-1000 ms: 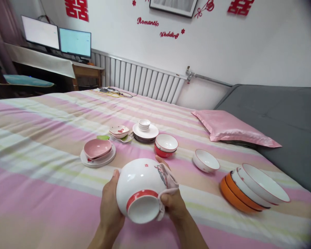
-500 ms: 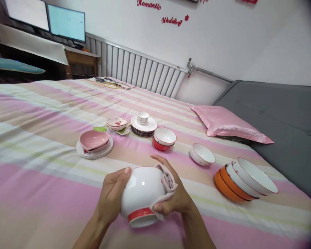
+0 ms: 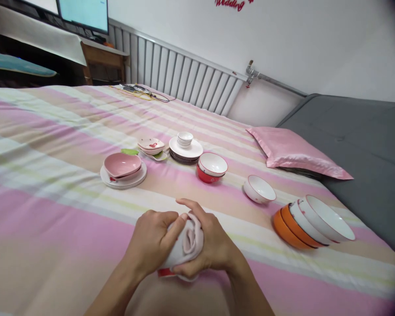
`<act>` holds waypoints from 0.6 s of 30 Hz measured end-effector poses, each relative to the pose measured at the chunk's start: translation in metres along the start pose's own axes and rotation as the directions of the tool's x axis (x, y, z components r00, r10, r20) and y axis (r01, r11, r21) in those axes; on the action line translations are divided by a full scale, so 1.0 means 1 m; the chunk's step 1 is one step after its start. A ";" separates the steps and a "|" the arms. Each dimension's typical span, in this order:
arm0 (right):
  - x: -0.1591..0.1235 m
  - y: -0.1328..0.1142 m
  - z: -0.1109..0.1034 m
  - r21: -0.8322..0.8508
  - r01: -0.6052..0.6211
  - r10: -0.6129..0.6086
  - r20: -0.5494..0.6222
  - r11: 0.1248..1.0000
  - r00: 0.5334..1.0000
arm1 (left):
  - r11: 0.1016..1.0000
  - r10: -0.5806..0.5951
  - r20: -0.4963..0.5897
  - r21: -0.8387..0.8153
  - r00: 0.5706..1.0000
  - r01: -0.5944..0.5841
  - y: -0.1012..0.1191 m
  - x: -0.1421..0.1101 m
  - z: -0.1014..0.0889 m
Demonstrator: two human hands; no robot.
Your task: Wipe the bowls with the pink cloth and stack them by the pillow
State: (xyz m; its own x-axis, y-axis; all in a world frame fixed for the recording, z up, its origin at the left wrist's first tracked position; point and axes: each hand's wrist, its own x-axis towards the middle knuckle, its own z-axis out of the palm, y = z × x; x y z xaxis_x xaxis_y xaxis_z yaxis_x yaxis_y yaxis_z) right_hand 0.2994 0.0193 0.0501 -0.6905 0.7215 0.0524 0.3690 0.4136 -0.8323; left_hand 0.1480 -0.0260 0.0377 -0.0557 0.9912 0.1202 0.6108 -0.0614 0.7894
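Observation:
Low over the striped bedspread (image 3: pixel 52 210), both my hands enclose a white bowl with a red foot ring (image 3: pixel 166 271), turned bottom down and mostly hidden. My left hand (image 3: pixel 151 241) wraps its left side. My right hand (image 3: pixel 213 245) presses a pale pink cloth (image 3: pixel 191 237) onto the bowl's top. Only the red ring and a strip of white show beneath my fingers.
Beyond my hands stand a pink bowl on plates (image 3: pixel 122 166), small dishes (image 3: pixel 151 146), a plate stack with little cups (image 3: pixel 185 149), a red bowl (image 3: pixel 212 166) and a white bowl (image 3: pixel 259 189). Tilted stacked orange and white bowls (image 3: pixel 311 221) lie right. A pink pillow (image 3: pixel 296 153) rests behind.
The bowl has been turned and lowered toward the bed. My hands closed over it, the cloth moving from its right side onto its top. The view tipped downward.

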 end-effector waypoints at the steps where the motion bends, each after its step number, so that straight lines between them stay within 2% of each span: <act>1: 0.000 -0.002 0.002 -0.017 0.005 -0.005 0.003 1.000 1.000 | 0.999 0.001 0.007 0.050 1.000 -0.001 0.001 -0.001 0.001; 3: 0.000 -0.005 0.004 -0.022 0.012 -0.012 0.002 1.000 1.000 | 0.996 -0.008 0.011 0.089 1.000 0.007 0.004 -0.002 0.002; 5: 0.000 -0.005 0.005 0.016 0.004 -0.004 -0.006 1.000 1.000 | 1.000 -0.017 -0.006 0.015 1.000 0.017 0.005 -0.004 0.000; 7: 0.000 -0.001 0.003 0.115 -0.017 0.018 -0.006 0.993 1.000 | 0.986 -0.037 -0.025 -0.164 0.999 0.032 0.004 -0.003 -0.004; 9: 0.001 0.008 0.000 0.281 -0.023 0.026 -0.006 0.959 1.000 | 0.922 -0.080 -0.034 -0.381 0.996 0.061 -0.001 -0.001 -0.008; 11: 0.003 0.018 -0.002 0.481 0.010 0.015 -0.048 0.877 0.999 | 0.818 -0.151 -0.059 -0.568 0.987 0.091 -0.008 0.003 -0.009; 14: 0.007 0.031 -0.005 0.704 0.144 0.030 -0.229 0.695 0.973 | 0.623 -0.303 -0.102 -0.773 0.947 0.116 -0.014 0.009 -0.002; 16: 0.011 0.034 -0.005 0.752 0.204 0.096 -0.334 0.626 0.938 | 0.459 -0.380 -0.040 -0.875 0.924 0.151 -0.009 0.011 0.007; 18: 0.014 0.032 -0.001 0.759 0.191 0.166 -0.366 0.622 0.916 | 0.277 -0.397 0.043 -0.947 0.917 0.164 0.000 0.011 0.016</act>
State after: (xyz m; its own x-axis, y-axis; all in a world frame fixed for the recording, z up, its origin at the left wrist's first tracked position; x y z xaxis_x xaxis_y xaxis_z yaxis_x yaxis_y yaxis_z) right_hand 0.3021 0.0432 0.0249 -0.3430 0.9327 0.1116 -0.3745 -0.0269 -0.9268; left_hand 0.1600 -0.0133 0.0299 -0.2595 0.9383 -0.2287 -0.5878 0.0345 0.8083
